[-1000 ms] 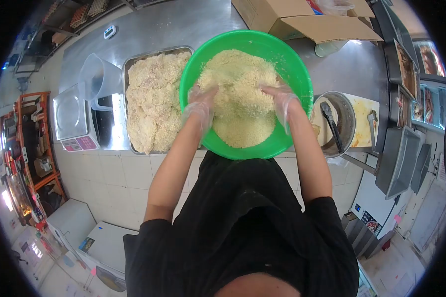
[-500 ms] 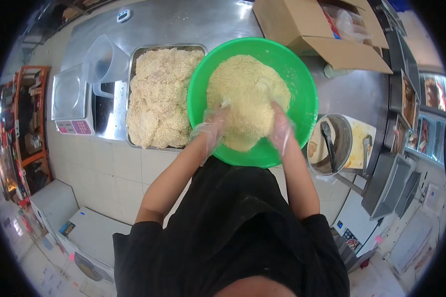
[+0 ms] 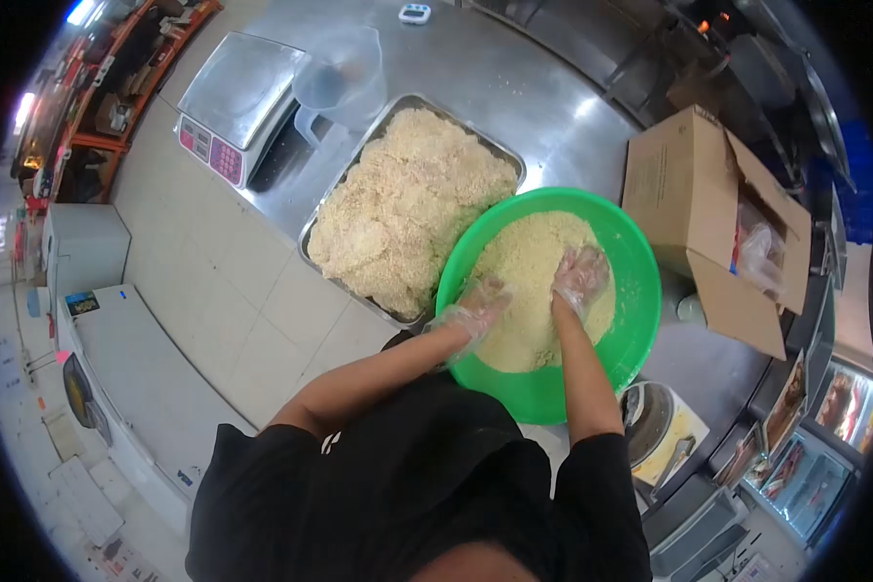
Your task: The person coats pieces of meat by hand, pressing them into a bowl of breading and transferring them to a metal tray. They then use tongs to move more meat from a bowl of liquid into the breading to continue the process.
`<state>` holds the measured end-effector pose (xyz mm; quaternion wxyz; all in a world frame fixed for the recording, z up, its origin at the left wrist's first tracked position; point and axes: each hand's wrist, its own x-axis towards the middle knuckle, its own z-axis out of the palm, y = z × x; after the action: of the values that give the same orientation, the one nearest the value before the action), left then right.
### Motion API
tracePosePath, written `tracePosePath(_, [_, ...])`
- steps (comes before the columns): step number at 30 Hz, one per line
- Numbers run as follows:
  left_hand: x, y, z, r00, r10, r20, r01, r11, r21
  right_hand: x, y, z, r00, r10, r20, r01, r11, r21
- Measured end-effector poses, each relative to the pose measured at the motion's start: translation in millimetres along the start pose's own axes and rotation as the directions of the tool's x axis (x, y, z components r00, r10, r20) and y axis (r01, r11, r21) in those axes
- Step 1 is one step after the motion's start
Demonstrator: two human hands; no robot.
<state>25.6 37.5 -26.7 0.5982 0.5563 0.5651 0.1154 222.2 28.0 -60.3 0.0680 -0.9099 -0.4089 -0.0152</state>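
Note:
A large green basin (image 3: 647,308) holds a wide heap of pale yellow breading crumbs (image 3: 533,242). My left hand (image 3: 483,305), in a clear plastic glove, is at the heap's left side inside the basin. Its fingers stretch over the crumbs. On the right side of the heap lies my right hand (image 3: 582,274), gloved the same way, palm down with fingers apart. Neither hand shows anything held. Touching the basin on its left is a metal tray (image 3: 312,254) piled high with crumb-coated pieces (image 3: 407,199).
Beyond the tray stand a clear plastic jug (image 3: 344,82) and a scale (image 3: 242,97). A small timer (image 3: 414,14) lies at the far edge. An open cardboard box (image 3: 684,184) is right of the basin. A round pot (image 3: 647,417) sits nearer me on the right.
The camera view has turned, so the tray and basin appear rotated and lower. My right hand has moved farther over the heap, and its fingers now lie spread on the crumbs.

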Motion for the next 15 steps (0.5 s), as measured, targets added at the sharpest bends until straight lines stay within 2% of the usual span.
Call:
tracePosePath(1, [2.1,2.9,-2.8,1.000,0.017,-0.017,-0.017,1.000,-0.012,5.3,-1.0,6.7,0.999,-0.018,-0.029,0.018,1.000,0.000])
tracePosePath(3, [1.6,-6.0,-6.8,0.987,0.068,0.149,-0.075,0.996,0.040,11.8,23.6,62.8,0.977,-0.060,-0.207,0.066,0.997,0.025])
tracePosePath(4, [0.3,-15.5,-3.7,0.991,0.068,0.113,-0.071,0.997,0.025,16.2,32.7,65.3,0.973,-0.094,-0.210,0.104,0.994,0.034])
tracePosePath(6, [7.7,-26.0,6.6,0.996,0.042,0.083,-0.044,0.999,0.017,34.5,45.4,63.4,0.901,-0.311,-0.304,0.293,0.950,-0.106])
tracePosePath(7, [7.1,-22.4,11.7,0.997,0.050,0.054,-0.049,0.999,-0.018,35.5,45.6,54.4,0.882,-0.352,-0.312,0.331,0.936,-0.118])
tracePosePath(9, [10.8,-14.8,7.5,0.988,-0.079,0.135,0.089,0.994,-0.070,28.9,18.1,24.5,0.908,-0.241,-0.342,0.259,0.966,0.006])
tracePosePath(10, [4.8,-15.1,10.6,0.987,-0.076,0.144,0.090,0.992,-0.089,24.3,20.0,19.1,0.905,-0.254,-0.340,0.266,0.964,-0.013])
tracePosePath(12, [2.8,-13.8,11.1,0.999,-0.027,0.037,0.029,0.998,-0.052,25.7,13.8,8.4,0.986,-0.166,-0.026,0.166,0.986,-0.003])
tracePosePath(13, [3.7,-15.2,11.2,0.999,-0.022,0.030,0.024,0.997,-0.076,24.3,9.8,-0.7,0.982,-0.186,-0.033,0.185,0.983,-0.017])
tracePosePath(15, [6.6,-16.6,11.8,0.999,-0.032,0.037,0.037,0.992,-0.120,19.3,8.2,-23.9,0.978,-0.062,0.197,0.047,0.996,0.079])
